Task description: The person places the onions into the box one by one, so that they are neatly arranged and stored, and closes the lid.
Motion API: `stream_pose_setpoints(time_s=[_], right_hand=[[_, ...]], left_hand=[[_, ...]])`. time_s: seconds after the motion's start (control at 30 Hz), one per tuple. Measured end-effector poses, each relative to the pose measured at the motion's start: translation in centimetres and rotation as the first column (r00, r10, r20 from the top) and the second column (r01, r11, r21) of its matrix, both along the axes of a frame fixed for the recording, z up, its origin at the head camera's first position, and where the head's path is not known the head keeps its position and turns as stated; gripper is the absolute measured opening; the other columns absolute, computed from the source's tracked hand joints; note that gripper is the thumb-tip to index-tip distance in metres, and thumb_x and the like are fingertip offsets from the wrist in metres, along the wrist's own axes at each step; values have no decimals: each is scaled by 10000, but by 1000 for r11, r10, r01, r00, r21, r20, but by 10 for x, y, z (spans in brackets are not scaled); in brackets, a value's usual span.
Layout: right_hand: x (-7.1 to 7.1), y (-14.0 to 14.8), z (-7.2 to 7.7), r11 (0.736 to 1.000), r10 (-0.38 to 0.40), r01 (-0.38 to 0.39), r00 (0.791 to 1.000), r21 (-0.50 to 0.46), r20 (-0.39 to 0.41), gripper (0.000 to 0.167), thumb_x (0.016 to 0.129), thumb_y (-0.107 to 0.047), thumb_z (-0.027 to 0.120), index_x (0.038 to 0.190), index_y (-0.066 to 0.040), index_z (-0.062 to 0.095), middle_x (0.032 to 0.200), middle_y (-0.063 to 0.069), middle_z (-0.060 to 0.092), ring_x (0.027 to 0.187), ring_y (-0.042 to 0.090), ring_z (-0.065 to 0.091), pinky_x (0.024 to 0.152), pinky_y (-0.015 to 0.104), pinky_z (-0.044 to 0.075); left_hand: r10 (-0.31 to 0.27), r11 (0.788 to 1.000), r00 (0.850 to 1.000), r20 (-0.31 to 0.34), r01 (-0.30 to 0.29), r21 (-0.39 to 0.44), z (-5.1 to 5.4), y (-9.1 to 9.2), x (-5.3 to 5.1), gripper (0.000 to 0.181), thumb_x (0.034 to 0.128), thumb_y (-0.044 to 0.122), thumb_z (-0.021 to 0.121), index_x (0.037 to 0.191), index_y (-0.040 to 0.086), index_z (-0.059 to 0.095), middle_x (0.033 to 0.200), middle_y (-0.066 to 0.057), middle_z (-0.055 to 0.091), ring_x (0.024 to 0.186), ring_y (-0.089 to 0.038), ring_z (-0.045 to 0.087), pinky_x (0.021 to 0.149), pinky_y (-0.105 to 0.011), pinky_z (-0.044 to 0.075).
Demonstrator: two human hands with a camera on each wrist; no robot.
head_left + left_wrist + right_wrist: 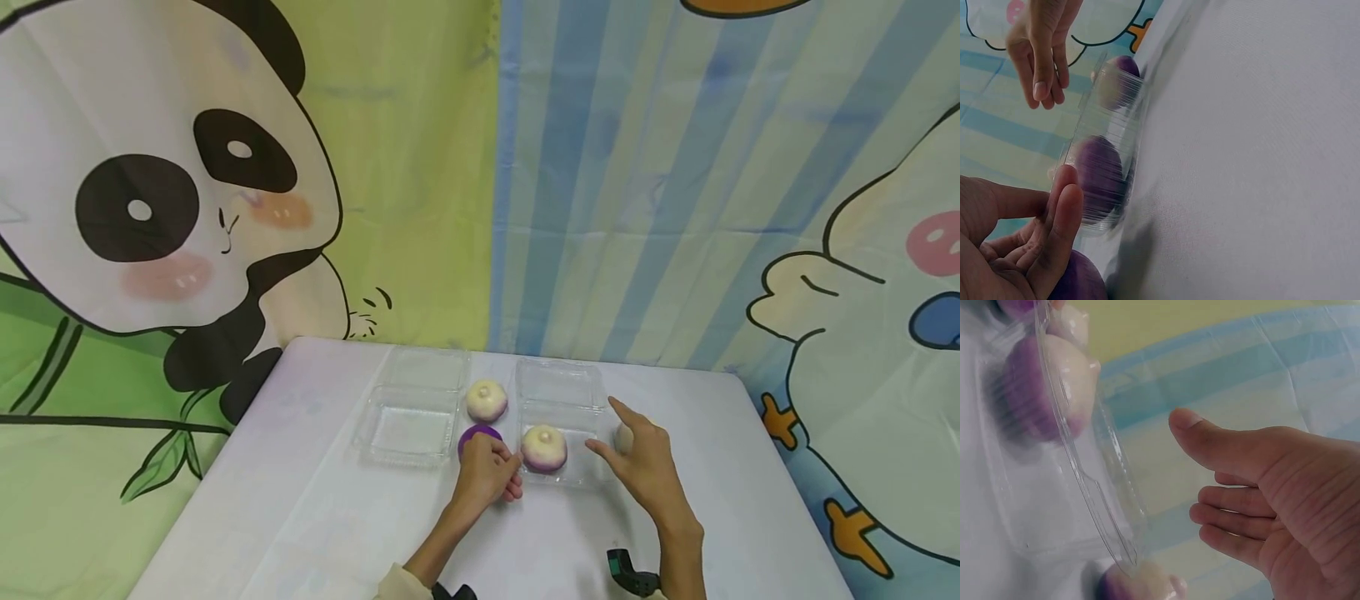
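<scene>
A clear hinged plastic container (592,471) lies open on the right of the table, with one purple-and-white turnip (544,448) in its near half. My left hand (486,473) pinches the container's left rim with thumb and fingers, though the exact contact is partly hidden. Just behind that hand, outside the container, sits a turnip with its purple side up (477,433). My right hand (643,460) hovers at the container's right side, thumb and fingers apart, holding nothing. Partly hidden behind it is another turnip (1141,582), outside the container.
A second clear container (411,429) lies open at the left with nothing in it. Between the two containers, towards the back, stands a pale turnip (487,401). The white table (300,517) ends at a printed curtain (420,167).
</scene>
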State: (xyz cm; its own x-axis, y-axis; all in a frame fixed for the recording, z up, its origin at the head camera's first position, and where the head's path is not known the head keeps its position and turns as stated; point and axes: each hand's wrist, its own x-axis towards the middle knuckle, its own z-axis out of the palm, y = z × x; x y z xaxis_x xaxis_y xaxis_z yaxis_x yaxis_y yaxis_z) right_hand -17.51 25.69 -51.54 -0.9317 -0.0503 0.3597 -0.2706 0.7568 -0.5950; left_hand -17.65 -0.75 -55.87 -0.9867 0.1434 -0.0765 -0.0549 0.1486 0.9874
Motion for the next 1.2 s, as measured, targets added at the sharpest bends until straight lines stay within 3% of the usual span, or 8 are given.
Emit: stream_pose_setpoints(time_s=[0.23, 0.63, 1.2], right_hand=[[2, 13, -2, 999, -46, 46, 999, -15, 0, 772, 829, -113, 960, 1487, 77, 605, 1458, 331, 650, 1338, 575, 631, 1105, 724, 515], [4, 28, -9, 994, -106, 104, 989, -24, -106, 802, 726, 3, 996, 1439, 92, 641, 1380, 374, 679, 1257, 606, 665, 1034, 746, 541], [4, 44, -26, 983, -171, 165, 982, -80, -78, 864, 686, -6, 1022, 1444, 109, 622, 1429, 376, 650, 1332, 622, 609, 1101, 766, 486]], left_hand=[[2, 1000, 1000, 0, -2, -1, 0, 0, 0, 206, 986, -14, 728, 798, -92, 698, 613, -162, 738, 447, -184, 711, 447, -372, 620], [-3, 1000, 1000, -6, 3, 16, 0, 0, 1, 207, 976, -32, 729, 785, -96, 680, 627, -206, 738, 452, -211, 720, 441, -366, 616], [0, 1000, 1000, -8, 0, 15, 1, -1, 0, 199, 968, -36, 740, 791, -100, 675, 631, -217, 738, 475, -284, 739, 448, -377, 621]])
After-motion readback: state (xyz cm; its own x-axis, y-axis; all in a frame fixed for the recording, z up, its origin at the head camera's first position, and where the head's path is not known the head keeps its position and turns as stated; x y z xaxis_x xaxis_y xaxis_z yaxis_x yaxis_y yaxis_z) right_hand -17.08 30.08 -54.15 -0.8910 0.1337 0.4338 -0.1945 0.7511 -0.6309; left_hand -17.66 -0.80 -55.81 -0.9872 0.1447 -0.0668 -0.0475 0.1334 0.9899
